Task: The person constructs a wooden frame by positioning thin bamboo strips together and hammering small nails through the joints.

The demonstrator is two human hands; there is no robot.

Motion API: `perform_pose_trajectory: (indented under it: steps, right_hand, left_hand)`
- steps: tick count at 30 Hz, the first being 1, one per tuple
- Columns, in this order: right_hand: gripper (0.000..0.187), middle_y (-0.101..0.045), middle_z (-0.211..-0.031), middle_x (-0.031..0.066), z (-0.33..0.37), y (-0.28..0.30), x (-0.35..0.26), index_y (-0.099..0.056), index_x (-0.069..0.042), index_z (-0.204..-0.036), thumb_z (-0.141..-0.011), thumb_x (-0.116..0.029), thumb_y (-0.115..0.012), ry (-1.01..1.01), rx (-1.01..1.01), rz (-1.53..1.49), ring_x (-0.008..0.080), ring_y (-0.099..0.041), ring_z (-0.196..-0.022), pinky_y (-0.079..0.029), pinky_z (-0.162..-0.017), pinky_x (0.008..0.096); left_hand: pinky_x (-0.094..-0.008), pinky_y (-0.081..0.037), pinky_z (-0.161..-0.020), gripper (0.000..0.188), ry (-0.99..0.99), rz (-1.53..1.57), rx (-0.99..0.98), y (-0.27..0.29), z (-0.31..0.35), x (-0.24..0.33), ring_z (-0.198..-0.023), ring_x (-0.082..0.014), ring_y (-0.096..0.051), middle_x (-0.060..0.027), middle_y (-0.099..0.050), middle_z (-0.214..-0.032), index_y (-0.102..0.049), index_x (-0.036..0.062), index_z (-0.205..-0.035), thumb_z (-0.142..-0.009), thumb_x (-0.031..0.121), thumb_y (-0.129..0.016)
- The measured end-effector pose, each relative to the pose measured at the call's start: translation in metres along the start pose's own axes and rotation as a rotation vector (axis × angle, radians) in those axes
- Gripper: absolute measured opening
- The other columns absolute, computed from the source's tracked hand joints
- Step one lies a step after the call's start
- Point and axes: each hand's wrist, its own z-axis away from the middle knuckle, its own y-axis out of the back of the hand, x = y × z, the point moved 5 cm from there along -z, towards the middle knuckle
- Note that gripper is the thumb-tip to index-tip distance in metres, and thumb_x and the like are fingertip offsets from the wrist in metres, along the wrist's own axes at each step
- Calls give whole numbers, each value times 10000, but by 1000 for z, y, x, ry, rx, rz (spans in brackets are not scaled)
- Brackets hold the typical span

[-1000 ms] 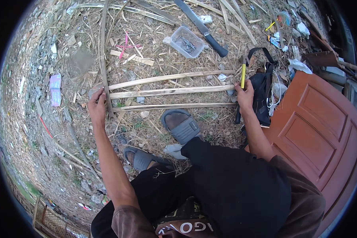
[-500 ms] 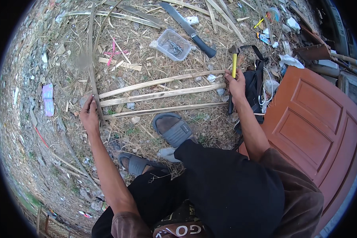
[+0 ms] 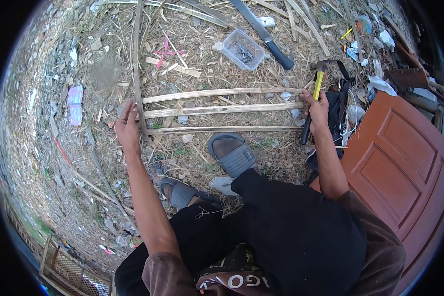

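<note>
Three pale slats [image 3: 222,109] span the gap between both hands' fingers, long axes running left to right; one darker strip [image 3: 136,64] crosses their left ends, nearest the left hand [image 3: 128,129], whose grip I cannot tell. The right hand [image 3: 318,109] curls its fingers around one hammer [image 3: 319,81]; one box [image 3: 230,46] and one machete [image 3: 258,28] lie beyond the fingers.

Wd slats [image 3: 222,109] sep., hammer [image 3: 318,84] tilted

Soft daylight, curved fisheye edges, black corners
</note>
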Motion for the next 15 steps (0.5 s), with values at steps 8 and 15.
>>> perform_pose_trajectory:
  steps: [8,15]
  right_hand:
    - [228,-701,-1135,50,5,-3,-4,-504,-57,-1109,-905,-44,-607,10,42,37,85,-653,-860,-416,-482,236]
    - [198,-706,-1102,42,7,0,3,-516,-53,-1079,-911,-44,-620,13,44,35,68,-629,-791,-415,-484,232]
  left_hand:
    - [-284,-428,-1018,392,17,-48,-51,-1,3,0,-1166,-187,-606,-157,-645,-1272,-604,-1,-1316,-930,54,-569]
    - [-273,-440,-1001,391,30,13,-25,-3,5,2,-1155,-182,-612,-160,-642,-1274,-600,-13,-1314,-926,35,-568]
